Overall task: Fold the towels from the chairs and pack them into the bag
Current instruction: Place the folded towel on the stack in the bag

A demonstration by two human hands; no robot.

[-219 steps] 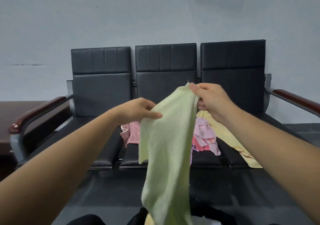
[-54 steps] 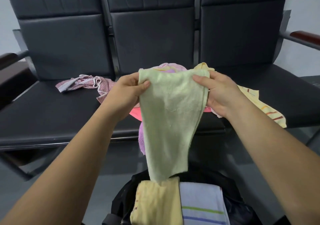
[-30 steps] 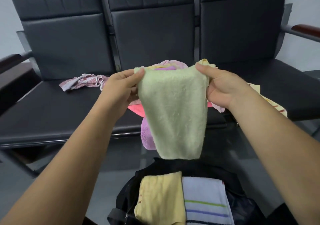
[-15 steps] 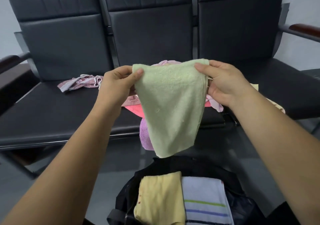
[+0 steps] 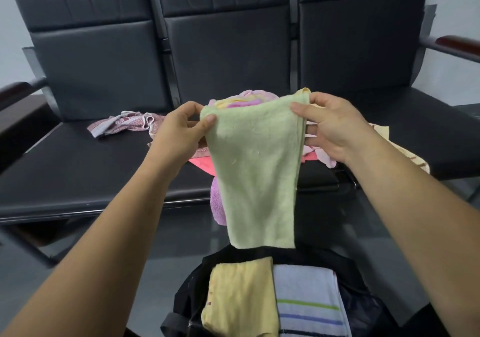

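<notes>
Pale green terry: the towel (image 5: 255, 170) is hanging folded between both hands, top edge level, long axis running straight down. The left hand (image 5: 179, 134) is pinching the top left corner, thumb in front and fingers curled behind. The right hand (image 5: 335, 126) is pinching the top right corner the same way.

The towel's lower edge is hanging just above the far rim of the black bag (image 5: 187, 297); contact cannot be told. The bag is sitting open below and nearer than the hands. Inside it a folded yellow towel (image 5: 239, 300) is lying on the left and a folded striped towel (image 5: 309, 308) on the right, side by side and touching.

Judgement: the fold is looking nearly done. The coming move is turning on bringing the towel down and nearer, perhaps halving it once more to match the packed ones. Neither hand is better placed.

Farther out, unfolded towels are lying on the black chairs (image 5: 78, 170): a pink and yellow heap (image 5: 249, 97) behind the green one, a purple towel (image 5: 217, 201) drooping off the seat edge, a patterned cloth (image 5: 122, 126) to the left.
</notes>
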